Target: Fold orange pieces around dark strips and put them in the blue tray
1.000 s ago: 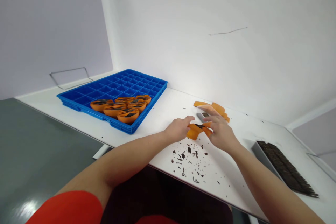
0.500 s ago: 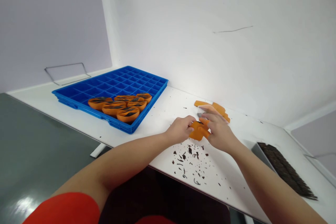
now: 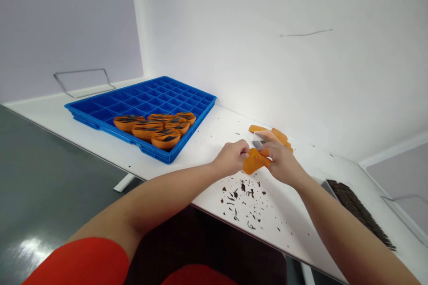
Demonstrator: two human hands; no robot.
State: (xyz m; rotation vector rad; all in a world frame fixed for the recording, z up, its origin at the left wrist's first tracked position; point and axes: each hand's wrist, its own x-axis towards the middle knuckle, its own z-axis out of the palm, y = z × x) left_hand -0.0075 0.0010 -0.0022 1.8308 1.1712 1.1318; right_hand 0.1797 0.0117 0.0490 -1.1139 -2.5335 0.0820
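While both hands close on the orange piece, keep tension even.

Orange piece (image 3: 253, 162) is beyond the right-hand side of the blue tray (image 3: 194, 129), above the tabletop (image 3: 284, 213). Left hand (image 3: 230, 158): fingers curled tight on its tray-side edge, exact fingertip contact hidden. Right hand (image 3: 284, 164): thumb and fingers pinch the end away from the tray.

My read on technique: steady one end, work the fold with the other. Light, level pull; too much could crease the sheet or spill dark bits. Wrists low, clear of the grey box (image 3: 259, 142) by the right fingertips.

Further right of the tray: spare orange sheets (image 3: 279, 135) behind that box, crumbs (image 3: 243, 187) on the near side of the hands, strip container (image 3: 356, 205) farthest out. Filled orange bundles (image 3: 166, 144) sit in the tray's near corner.

Vs 0.5 s ago: left fingers more curled, dark filling at the piece's top no longer visible, view shifted slightly. Bundles and crumbs look unchanged.
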